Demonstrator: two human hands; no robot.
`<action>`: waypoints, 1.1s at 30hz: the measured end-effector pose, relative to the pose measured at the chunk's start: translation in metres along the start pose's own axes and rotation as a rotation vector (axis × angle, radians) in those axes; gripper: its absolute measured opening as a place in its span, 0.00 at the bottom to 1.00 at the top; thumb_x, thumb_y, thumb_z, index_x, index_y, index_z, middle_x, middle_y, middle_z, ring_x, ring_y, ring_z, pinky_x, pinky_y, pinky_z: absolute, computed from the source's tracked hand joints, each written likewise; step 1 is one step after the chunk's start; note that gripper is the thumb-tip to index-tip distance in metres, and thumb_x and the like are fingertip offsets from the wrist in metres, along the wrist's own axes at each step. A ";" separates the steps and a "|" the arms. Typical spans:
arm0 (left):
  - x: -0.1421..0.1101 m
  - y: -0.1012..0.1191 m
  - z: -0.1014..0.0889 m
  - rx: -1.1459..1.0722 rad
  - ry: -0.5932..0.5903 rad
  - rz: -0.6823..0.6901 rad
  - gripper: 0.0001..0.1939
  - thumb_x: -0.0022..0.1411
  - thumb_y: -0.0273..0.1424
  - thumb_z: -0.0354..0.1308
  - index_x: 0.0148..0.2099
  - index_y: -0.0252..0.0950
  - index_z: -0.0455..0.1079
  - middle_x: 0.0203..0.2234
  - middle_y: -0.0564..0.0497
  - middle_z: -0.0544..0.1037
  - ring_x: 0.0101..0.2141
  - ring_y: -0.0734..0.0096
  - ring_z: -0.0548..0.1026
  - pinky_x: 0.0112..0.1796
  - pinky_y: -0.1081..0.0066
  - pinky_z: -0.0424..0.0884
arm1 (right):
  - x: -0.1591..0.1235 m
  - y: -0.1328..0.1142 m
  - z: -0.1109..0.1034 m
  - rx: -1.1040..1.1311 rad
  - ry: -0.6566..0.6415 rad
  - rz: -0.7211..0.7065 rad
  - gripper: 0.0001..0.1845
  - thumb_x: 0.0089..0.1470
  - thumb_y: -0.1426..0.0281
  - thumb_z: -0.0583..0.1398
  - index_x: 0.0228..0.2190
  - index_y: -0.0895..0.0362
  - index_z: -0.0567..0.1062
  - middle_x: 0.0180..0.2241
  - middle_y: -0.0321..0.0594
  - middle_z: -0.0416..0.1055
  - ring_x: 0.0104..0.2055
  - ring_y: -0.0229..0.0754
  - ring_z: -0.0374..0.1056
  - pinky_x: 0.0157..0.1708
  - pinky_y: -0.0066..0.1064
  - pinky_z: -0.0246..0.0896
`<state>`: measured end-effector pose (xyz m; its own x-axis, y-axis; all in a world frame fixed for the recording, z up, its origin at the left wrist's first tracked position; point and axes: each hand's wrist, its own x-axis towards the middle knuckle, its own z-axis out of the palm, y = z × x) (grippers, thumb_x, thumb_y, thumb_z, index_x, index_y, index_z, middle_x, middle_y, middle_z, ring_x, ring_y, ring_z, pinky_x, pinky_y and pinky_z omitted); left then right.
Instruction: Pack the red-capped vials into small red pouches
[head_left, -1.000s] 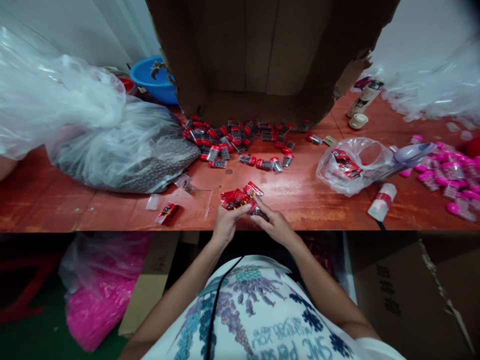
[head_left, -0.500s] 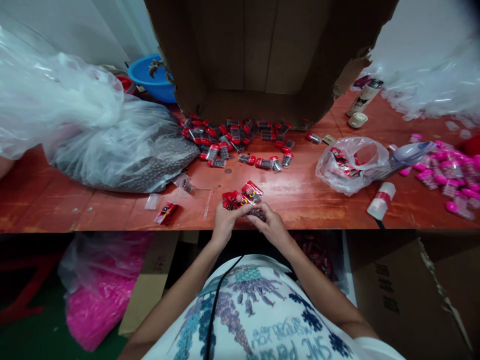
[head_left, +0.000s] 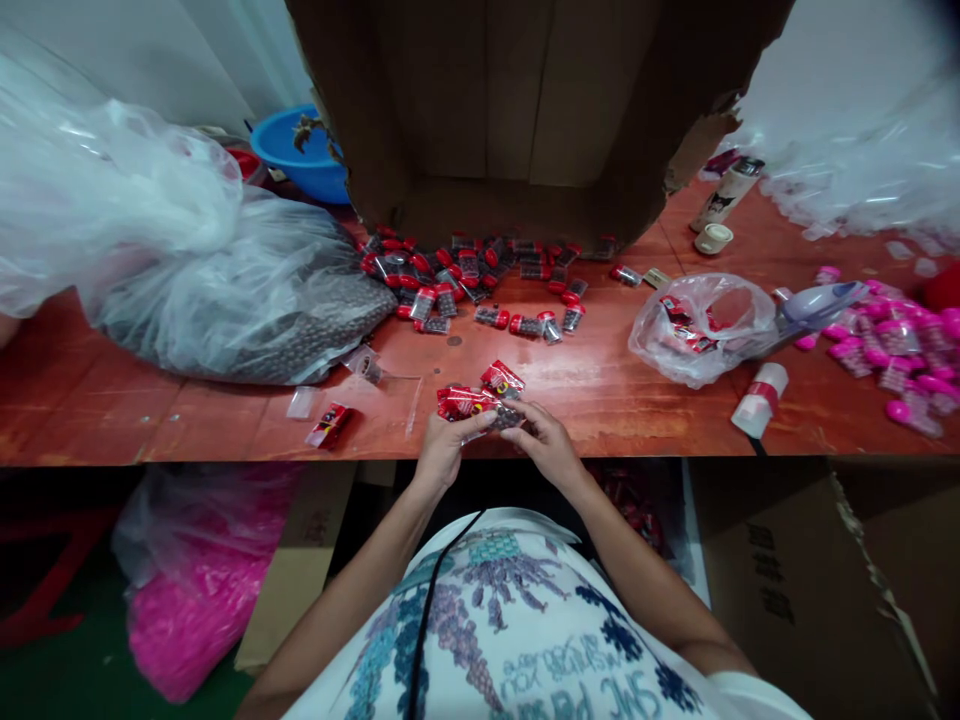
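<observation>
Just over the table's front edge, my left hand (head_left: 440, 448) pinches a small packet (head_left: 465, 402) with red print and clear plastic. My right hand (head_left: 553, 447) meets it from the other side, its fingers closed on the clear end, where small dark beads (head_left: 510, 414) show through. Part of the packet is hidden by my fingers. Another red packet (head_left: 502, 378) lies right behind my hands. Farther left on the tabletop rests a further red packet (head_left: 328, 425), near a small clear cup (head_left: 365, 366) lying on its side.
A large cardboard box (head_left: 510, 215) lies open toward me, with several red-capped tubes (head_left: 469, 265) before it. To the left sits a clear sack of dark beads (head_left: 300, 320). On the right are a plastic bag (head_left: 667, 350), a scoop (head_left: 817, 305) and pink-capped tubes (head_left: 900, 345).
My hands have drawn slightly apart, with the left moving a little left. The held packet now looks more stretched out, and more of its dark beads show between my fingers.
</observation>
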<state>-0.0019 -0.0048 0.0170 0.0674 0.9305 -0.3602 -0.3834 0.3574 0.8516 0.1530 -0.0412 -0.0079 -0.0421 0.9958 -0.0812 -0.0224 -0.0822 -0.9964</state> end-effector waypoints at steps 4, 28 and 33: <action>0.000 0.004 0.000 0.056 -0.038 -0.042 0.13 0.38 0.26 0.72 0.31 0.32 0.76 0.25 0.50 0.79 0.28 0.67 0.76 0.34 0.70 0.72 | 0.000 0.002 0.003 -0.033 -0.026 -0.023 0.23 0.49 0.66 0.64 0.49 0.48 0.73 0.37 0.36 0.70 0.25 0.33 0.63 0.24 0.26 0.62; 0.008 -0.008 -0.011 -0.249 0.075 -0.206 0.17 0.43 0.19 0.67 0.39 0.30 0.74 0.31 0.45 0.81 0.32 0.61 0.80 0.35 0.61 0.78 | 0.044 0.014 -0.032 -0.480 0.412 -0.120 0.22 0.50 0.61 0.62 0.47 0.54 0.75 0.43 0.44 0.68 0.38 0.43 0.68 0.42 0.37 0.64; 0.011 -0.010 -0.006 -0.263 0.131 -0.121 0.13 0.39 0.21 0.71 0.31 0.30 0.75 0.25 0.49 0.80 0.26 0.70 0.78 0.31 0.73 0.76 | 0.027 -0.006 0.016 -0.433 0.108 -0.302 0.17 0.53 0.68 0.61 0.46 0.50 0.74 0.42 0.40 0.71 0.43 0.43 0.68 0.44 0.33 0.64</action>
<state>-0.0029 0.0018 0.0025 0.0144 0.8578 -0.5137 -0.6057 0.4163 0.6781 0.1364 -0.0140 -0.0041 0.0061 0.9728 0.2316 0.3974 0.2102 -0.8933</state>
